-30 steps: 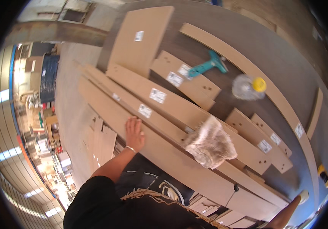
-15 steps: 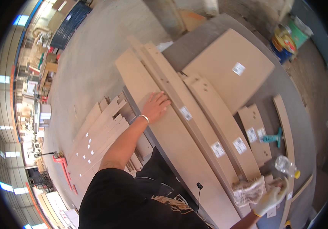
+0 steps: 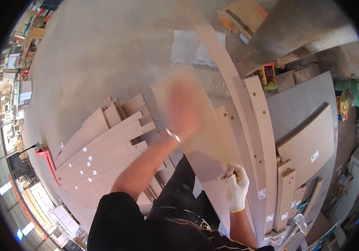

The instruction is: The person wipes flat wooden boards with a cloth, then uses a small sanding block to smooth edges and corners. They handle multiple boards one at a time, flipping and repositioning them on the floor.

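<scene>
The long board [image 3: 206,148] lies on the desk [image 3: 305,98] by us. Our left hand [image 3: 183,104] is too blurry to tell; our right hand [image 3: 237,184] curls, its hold unclear. Maybe we're checking wood; next needs gentle touching.

Panel [image 3: 307,144] on table [image 3: 298,100] (boards [image 3: 265,134] left)
</scene>
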Tool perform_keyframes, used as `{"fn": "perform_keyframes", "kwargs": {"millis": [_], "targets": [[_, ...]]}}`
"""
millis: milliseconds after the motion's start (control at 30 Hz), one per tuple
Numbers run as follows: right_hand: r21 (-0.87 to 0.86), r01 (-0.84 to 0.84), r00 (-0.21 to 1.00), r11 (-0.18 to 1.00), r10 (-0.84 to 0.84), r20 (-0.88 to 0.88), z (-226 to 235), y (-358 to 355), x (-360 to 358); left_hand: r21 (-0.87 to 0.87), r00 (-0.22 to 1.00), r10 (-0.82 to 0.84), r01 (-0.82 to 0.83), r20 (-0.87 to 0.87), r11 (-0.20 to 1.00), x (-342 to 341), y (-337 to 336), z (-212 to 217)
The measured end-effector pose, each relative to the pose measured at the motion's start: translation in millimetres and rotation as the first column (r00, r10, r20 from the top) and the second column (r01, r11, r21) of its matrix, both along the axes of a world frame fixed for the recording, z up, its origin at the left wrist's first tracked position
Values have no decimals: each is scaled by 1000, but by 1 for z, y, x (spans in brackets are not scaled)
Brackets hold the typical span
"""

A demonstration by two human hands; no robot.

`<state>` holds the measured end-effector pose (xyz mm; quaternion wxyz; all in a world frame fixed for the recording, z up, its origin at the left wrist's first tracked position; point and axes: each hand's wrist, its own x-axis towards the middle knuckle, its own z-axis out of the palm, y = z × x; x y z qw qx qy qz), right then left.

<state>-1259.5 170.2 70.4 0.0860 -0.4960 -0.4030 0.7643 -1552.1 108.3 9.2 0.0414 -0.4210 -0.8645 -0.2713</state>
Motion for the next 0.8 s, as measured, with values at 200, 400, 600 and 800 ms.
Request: {"fn": "perform_keyframes", "kwargs": {"millis": [200,400,600,800], "targets": [[-29,-113,992,993,114,59,-13,3,-86,-129,335,61,185,940,974,-169,35,-4],[-51,-121,993,991,121,5,-12,15,-145,-97,136,88,60,987,993,-167,36,-7],[1,-130,991,992,130,-46,-15,44,-198,-93,203,89,8,975,996,-162,39,-2],[438,-286,957,852,229,178,-24,73,-246,-98,240,87,33,967,995,-161,37,1]]}}
